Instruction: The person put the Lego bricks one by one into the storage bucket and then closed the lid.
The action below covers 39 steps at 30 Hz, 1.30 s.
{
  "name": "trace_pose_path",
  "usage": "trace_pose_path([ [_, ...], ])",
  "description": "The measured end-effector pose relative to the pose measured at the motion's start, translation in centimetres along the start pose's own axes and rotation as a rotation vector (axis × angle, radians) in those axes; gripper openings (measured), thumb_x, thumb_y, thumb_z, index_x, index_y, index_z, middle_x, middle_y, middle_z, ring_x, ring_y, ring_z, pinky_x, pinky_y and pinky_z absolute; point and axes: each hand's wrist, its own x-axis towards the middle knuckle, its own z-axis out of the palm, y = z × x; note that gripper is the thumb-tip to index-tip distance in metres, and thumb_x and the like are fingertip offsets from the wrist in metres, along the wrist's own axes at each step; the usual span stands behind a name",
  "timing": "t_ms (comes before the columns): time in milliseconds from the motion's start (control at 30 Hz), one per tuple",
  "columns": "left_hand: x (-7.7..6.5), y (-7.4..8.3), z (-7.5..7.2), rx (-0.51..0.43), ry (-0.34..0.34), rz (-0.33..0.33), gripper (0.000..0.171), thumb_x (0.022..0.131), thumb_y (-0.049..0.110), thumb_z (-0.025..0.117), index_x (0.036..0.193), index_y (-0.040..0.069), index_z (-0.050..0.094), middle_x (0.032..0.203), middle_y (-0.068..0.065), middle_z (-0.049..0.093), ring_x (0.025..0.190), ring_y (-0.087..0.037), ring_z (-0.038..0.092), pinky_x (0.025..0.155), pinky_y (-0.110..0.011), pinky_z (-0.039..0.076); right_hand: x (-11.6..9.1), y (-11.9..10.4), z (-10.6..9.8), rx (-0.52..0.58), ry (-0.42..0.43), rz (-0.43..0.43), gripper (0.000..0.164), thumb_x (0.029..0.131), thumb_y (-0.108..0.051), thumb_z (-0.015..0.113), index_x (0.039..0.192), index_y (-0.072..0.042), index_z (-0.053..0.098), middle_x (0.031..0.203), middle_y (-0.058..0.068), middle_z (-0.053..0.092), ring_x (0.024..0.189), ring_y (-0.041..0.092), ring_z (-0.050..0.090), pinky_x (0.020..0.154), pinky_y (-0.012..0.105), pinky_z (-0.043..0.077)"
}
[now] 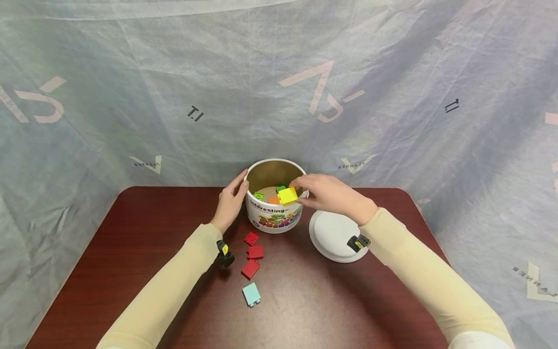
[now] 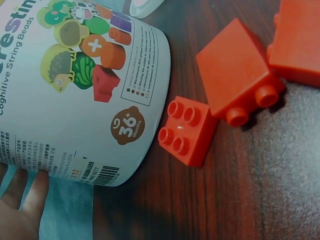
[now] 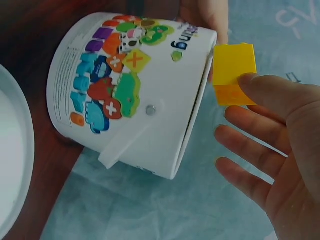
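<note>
A white printed bucket stands upright on the table, its lid off. Around its left rim my left hand is placed, thumb toward the rim and fingers along the outer wall; in the left wrist view only some fingers show against the side. Between thumb and fingers, my right hand pinches a yellow toy brick over the bucket's right front rim. The right wrist view shows this yellow brick close by the rim, with the other fingers spread. Inside the bucket are green bricks and an orange brick.
In front of the bucket lie a small red brick, two more red bricks and a light blue brick. The white lid is on the table at right, below my right wrist. A grey cloth hangs behind the table.
</note>
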Motion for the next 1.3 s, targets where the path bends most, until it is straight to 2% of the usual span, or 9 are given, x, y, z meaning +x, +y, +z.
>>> trace_pose_path([
  [333,0.0,0.1,0.0,0.008,0.005,-0.006,0.051,0.110,0.042,0.051,0.160,0.033,0.045,0.164,0.007,0.041,0.153,-0.017,0.034,0.125,-0.047,0.031,1.8,1.0,-1.0,-0.037,-0.044,0.056,0.032,0.094,-0.014,0.078,0.123,-0.005,0.069,0.115,0.008,0.072,0.097,0.027,0.069,0.084,0.044,0.058],
  [667,-0.1,0.1,0.0,0.005,0.000,0.003,0.052,0.110,0.044,0.052,0.160,0.033,0.044,0.164,0.005,0.041,0.153,-0.018,0.035,0.124,-0.048,0.032,4.1,1.3,-1.7,-0.057,-0.071,0.095,0.032,0.095,-0.015,0.076,0.125,-0.005,0.069,0.117,0.009,0.073,0.099,0.026,0.069,0.088,0.045,0.057],
  [933,0.0,0.0,0.1,-0.002,0.003,0.014,0.050,0.111,0.037,0.052,0.160,0.030,0.045,0.164,0.004,0.042,0.153,-0.020,0.035,0.124,-0.048,0.032,5.4,2.1,-1.1,-0.029,-0.078,0.118,0.027,0.097,-0.019,0.075,0.121,-0.007,0.070,0.115,0.006,0.073,0.091,0.022,0.067,0.085,0.042,0.057],
  [1133,0.0,0.0,0.1,-0.008,0.006,0.017,0.050,0.111,0.040,0.052,0.160,0.030,0.045,0.163,0.003,0.043,0.153,-0.020,0.036,0.123,-0.048,0.033,6.3,2.7,-0.6,-0.011,-0.095,0.154,0.030,0.098,-0.021,0.074,0.125,-0.007,0.069,0.119,0.008,0.073,0.102,0.025,0.069,0.094,0.044,0.056],
  [1300,-0.1,-0.1,0.1,-0.010,0.001,0.019,0.052,0.110,0.043,0.052,0.160,0.030,0.045,0.164,0.003,0.043,0.153,-0.020,0.035,0.123,-0.049,0.033,6.8,3.0,0.0,0.029,-0.122,0.193,0.032,0.098,-0.020,0.073,0.126,-0.006,0.068,0.116,0.009,0.074,0.107,0.026,0.069,0.098,0.046,0.054],
])
